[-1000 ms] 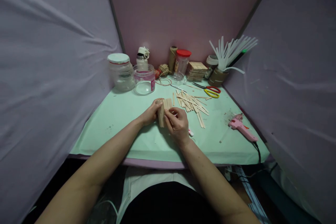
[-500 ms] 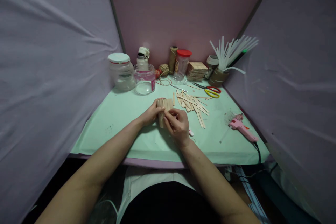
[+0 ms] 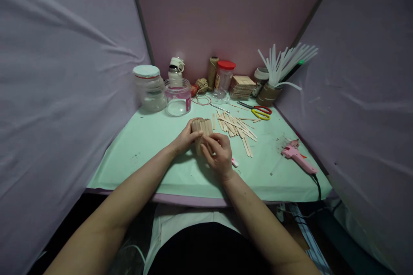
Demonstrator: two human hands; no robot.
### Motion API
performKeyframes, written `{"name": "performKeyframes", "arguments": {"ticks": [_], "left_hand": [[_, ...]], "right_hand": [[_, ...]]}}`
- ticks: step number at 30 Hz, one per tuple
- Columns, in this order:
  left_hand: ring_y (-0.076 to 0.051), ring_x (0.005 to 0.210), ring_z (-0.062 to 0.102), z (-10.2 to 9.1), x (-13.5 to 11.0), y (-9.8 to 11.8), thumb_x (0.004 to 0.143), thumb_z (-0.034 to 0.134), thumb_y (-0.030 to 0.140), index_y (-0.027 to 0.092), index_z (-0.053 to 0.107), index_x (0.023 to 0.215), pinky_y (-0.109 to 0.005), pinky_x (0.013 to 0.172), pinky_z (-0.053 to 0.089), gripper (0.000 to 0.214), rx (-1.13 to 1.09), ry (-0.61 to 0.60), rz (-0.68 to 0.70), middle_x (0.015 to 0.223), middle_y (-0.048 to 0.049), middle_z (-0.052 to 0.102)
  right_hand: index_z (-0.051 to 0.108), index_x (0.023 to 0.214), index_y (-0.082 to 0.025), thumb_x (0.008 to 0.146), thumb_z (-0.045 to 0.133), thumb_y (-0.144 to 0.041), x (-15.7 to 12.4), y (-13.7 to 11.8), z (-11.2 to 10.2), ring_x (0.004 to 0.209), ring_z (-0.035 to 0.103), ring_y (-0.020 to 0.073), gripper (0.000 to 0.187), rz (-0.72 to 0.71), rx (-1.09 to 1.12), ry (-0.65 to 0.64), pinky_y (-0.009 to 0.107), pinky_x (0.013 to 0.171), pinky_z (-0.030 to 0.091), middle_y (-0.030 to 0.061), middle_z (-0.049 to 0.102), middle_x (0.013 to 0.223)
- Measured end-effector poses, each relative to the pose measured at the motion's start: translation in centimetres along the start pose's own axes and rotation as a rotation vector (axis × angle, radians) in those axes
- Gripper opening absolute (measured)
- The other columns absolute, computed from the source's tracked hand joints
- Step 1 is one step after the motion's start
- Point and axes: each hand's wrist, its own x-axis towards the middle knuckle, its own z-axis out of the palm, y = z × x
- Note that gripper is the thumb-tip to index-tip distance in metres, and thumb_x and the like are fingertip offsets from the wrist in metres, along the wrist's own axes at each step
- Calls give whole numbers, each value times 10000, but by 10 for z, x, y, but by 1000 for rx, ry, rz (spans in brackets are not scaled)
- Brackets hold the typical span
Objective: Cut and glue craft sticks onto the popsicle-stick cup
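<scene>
I am gripping a panel of wooden sticks (image 3: pixel 201 128) in both hands over the green table (image 3: pixel 151 154): my right hand (image 3: pixel 219 154) is pinching its near edge, my left hand (image 3: pixel 185 139) is clasping its left side. Loose sticks (image 3: pixel 235 129) are lying just beyond, scissors (image 3: pixel 260 111) and jars (image 3: pixel 161 90) farther back.

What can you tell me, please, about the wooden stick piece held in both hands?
The wooden stick piece is a small panel of pale, flat craft sticks set side by side, apparently bare wood. It stands roughly upright over the mint-green table cover. The left hand grips its left edge and the right hand its lower right part. How the sticks are joined cannot be seen. Loose sticks lie apart to its right.
</scene>
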Motion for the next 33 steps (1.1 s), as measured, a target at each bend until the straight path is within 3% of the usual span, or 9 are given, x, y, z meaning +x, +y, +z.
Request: {"name": "performKeyframes", "arguments": {"ticks": [3, 6, 9, 16, 28, 33], "left_hand": [[-266, 1193, 510, -5, 3, -1, 701, 724, 404, 224, 384, 1303, -421, 1034, 381, 715, 259, 167, 215, 1301, -110, 525], [-259, 1177, 524, -9, 4, -1, 719, 720, 390, 210, 305, 1347, -415, 1024, 397, 774, 392, 218, 307, 1295, -129, 521], [-257, 1168, 537, -8, 2, -1, 727, 715, 383, 210, 283, 1351, -413, 1012, 414, 779, 455, 188, 325, 1277, -127, 530], [-284, 1188, 534, -4, 0, -9, 704, 744, 423, 220, 283, 1353, -423, 985, 437, 821, 579, 154, 311, 1308, -139, 503], [-283, 1197, 515, -14, 6, 2, 675, 760, 483, 247, 328, 1323, -417, 977, 442, 814, 389, 199, 260, 1309, -128, 512], [-293, 1253, 468, -27, 10, 5, 701, 683, 597, 244, 362, 1337, -412, 983, 444, 794, 196, 191, 130, 1382, -121, 477]], "right_hand": [[622, 1122, -218, 859, 616, -237, -2, 5, 3, 927, 567, 226, 264, 129, 36, 25, 388, 757, 516, 97, 562, 1022], [623, 993, -214, 888, 581, -268, -2, 9, 6, 843, 569, 214, 126, 194, 11, -53, 370, 721, 493, 64, 603, 896], [612, 882, -209, 897, 581, -296, 0, 11, 10, 786, 560, 206, 94, 227, -24, -113, 349, 704, 466, 41, 611, 787], [596, 745, -214, 875, 564, -229, 5, 16, 15, 716, 557, 189, 135, 341, -42, -101, 319, 680, 438, 24, 610, 723], [556, 748, -207, 856, 505, -247, 7, 15, 10, 676, 543, 157, 126, 467, 56, -32, 288, 639, 443, 5, 583, 713], [547, 772, -207, 863, 498, -268, 6, 12, 6, 644, 563, 136, 121, 540, 147, -18, 262, 612, 464, -13, 589, 708]]}}
